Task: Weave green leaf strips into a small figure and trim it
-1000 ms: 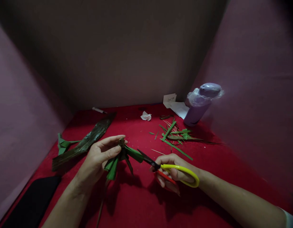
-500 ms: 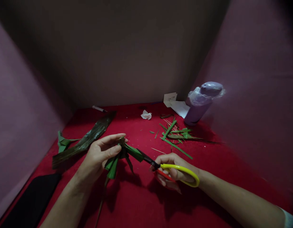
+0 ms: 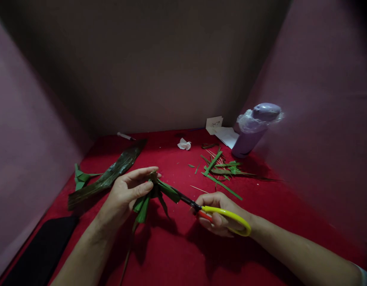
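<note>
Between thumb and fingers, my left hand (image 3: pixel 128 192) grips a folded green leaf piece (image 3: pixel 143 208) with several flaps hanging from it. A long thin stem trails down from it toward the near edge. My right hand (image 3: pixel 216 210) is wrapped round the handles of a pair of scissors (image 3: pixel 231 216), one yellow and one red. The dark blades lie at the end of the flap that points right, close together. Whether they have cut into the leaf I cannot tell. Part of the red handle is hidden by my fingers.
Leaf strips and toothpicks (image 3: pixel 219 167) lie right of centre on the red cloth (image 3: pixel 177 254). Behind stand a purple bottle (image 3: pixel 249 137) in plastic film and white cards (image 3: pixel 226 137). A crumpled tissue (image 3: pixel 184 144), syringe (image 3: pixel 125 136), long leaf (image 3: pixel 112 174), folded leaf (image 3: pixel 80 176) and black case (image 3: pixel 42 250) lie further left.
The scissors' handles have closed together, with the red one drawn up beside the yellow one, and the blades have come together. My left hand keeps its hold on the leaf piece.
</note>
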`<state>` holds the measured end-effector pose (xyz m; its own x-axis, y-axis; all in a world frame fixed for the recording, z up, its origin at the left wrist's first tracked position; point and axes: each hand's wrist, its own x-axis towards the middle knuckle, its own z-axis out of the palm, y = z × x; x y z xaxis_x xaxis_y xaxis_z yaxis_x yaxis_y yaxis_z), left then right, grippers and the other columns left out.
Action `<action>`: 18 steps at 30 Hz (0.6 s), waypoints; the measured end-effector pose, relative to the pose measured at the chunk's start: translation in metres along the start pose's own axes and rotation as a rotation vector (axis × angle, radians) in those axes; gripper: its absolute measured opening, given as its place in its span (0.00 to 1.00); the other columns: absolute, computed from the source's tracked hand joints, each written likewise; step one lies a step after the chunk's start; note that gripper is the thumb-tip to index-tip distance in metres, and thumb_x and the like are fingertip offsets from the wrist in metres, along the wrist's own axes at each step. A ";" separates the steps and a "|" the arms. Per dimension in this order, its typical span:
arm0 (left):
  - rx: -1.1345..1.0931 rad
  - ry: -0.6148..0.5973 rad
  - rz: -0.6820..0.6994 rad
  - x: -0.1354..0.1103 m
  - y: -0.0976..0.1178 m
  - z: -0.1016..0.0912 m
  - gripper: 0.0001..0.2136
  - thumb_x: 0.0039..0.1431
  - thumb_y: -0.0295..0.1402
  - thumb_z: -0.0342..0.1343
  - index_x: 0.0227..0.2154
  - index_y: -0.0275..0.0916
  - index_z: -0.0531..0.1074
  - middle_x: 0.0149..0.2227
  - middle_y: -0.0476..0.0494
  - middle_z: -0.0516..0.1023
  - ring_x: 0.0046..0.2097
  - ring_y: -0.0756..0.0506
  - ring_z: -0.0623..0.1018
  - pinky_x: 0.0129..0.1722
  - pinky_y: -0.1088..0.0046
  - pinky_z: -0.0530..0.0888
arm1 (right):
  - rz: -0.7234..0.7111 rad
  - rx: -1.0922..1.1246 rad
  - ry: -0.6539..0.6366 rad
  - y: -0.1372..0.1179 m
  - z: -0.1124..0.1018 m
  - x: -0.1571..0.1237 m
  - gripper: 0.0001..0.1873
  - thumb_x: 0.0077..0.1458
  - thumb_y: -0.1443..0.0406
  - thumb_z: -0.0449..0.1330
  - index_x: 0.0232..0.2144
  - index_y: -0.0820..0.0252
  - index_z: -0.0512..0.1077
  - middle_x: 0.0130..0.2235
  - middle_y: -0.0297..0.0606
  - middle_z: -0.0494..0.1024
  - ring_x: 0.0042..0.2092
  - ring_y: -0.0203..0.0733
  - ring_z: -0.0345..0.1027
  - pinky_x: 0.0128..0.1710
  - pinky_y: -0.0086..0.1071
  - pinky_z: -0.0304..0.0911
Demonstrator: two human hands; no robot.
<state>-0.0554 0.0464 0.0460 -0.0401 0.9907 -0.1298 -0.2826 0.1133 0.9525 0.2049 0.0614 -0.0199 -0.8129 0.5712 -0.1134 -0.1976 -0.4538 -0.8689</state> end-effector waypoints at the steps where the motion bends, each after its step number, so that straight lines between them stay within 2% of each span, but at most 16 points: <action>1: -0.001 0.000 0.002 0.000 0.000 0.000 0.17 0.41 0.29 0.68 0.38 0.39 0.80 0.36 0.43 0.82 0.34 0.48 0.80 0.35 0.79 0.77 | 0.004 -0.001 0.002 0.000 0.000 0.000 0.30 0.39 0.51 0.71 0.37 0.66 0.69 0.23 0.26 0.65 0.15 0.20 0.49 0.10 0.16 0.46; 6: 0.001 0.008 -0.002 0.000 0.001 0.000 0.17 0.40 0.28 0.69 0.38 0.38 0.80 0.36 0.44 0.82 0.34 0.48 0.80 0.35 0.80 0.76 | 0.035 -0.014 0.016 0.002 -0.002 0.000 0.27 0.40 0.54 0.71 0.35 0.66 0.69 0.21 0.25 0.67 0.14 0.20 0.48 0.09 0.16 0.45; 10: 0.015 0.010 -0.001 0.000 0.002 0.000 0.17 0.40 0.28 0.69 0.38 0.39 0.79 0.36 0.45 0.82 0.35 0.49 0.80 0.36 0.80 0.76 | 0.095 -0.034 0.114 0.001 0.002 0.001 0.24 0.38 0.56 0.73 0.32 0.65 0.69 0.19 0.24 0.67 0.13 0.20 0.50 0.09 0.16 0.44; 13: 0.034 0.000 0.003 0.000 0.001 -0.001 0.17 0.41 0.29 0.69 0.39 0.40 0.79 0.37 0.45 0.82 0.36 0.49 0.80 0.37 0.79 0.76 | 0.124 -0.047 0.169 -0.001 0.007 0.002 0.26 0.33 0.55 0.74 0.30 0.65 0.70 0.17 0.24 0.67 0.13 0.22 0.49 0.09 0.17 0.43; 16: 0.060 -0.006 0.015 0.001 0.000 -0.002 0.17 0.41 0.30 0.69 0.39 0.40 0.79 0.37 0.45 0.82 0.36 0.48 0.80 0.37 0.79 0.76 | 0.113 -0.092 0.187 -0.003 0.009 0.002 0.28 0.29 0.55 0.75 0.30 0.64 0.69 0.19 0.25 0.68 0.15 0.23 0.52 0.11 0.18 0.46; 18: 0.083 -0.003 0.019 0.002 0.000 -0.002 0.17 0.41 0.30 0.69 0.39 0.40 0.79 0.37 0.45 0.82 0.37 0.48 0.80 0.37 0.79 0.76 | 0.098 -0.144 0.187 -0.003 0.009 0.002 0.27 0.31 0.55 0.74 0.31 0.64 0.69 0.21 0.26 0.69 0.17 0.23 0.54 0.13 0.18 0.47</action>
<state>-0.0573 0.0480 0.0449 -0.0416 0.9930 -0.1107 -0.2014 0.1002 0.9744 0.1987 0.0578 -0.0129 -0.7065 0.6517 -0.2758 -0.0316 -0.4184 -0.9077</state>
